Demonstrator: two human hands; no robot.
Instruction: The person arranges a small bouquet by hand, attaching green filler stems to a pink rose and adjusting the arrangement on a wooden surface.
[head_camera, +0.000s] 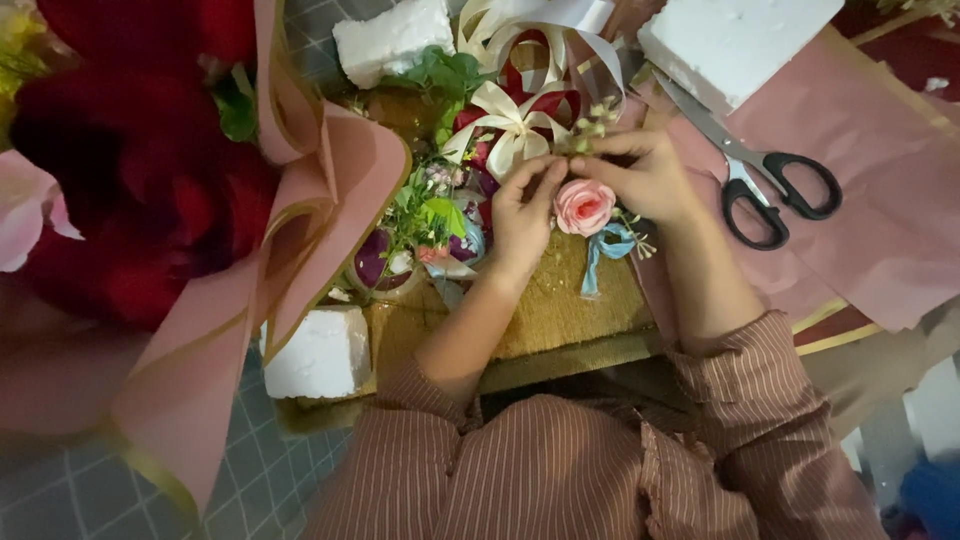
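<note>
- The left hand and right hand meet above a pink rose; both sets of fingers pinch closed on a small sprig just above it.
- The rose lies on a golden-brown mat, beside a cream ribbon bow.
- Black-handled scissors rest on pink wrapping paper to the right.
- A white foam block sits on the desk.

Your left hand and right hand pinch a small pink fabric rose with soft, matt petals. Near it lies a cream satin ribbon bow, smooth and faintly glossy. The white foam blocks look rough and grainy. The pink wrapping paper sheet is matt; the black-handled scissors show shiny metal blades.
</note>
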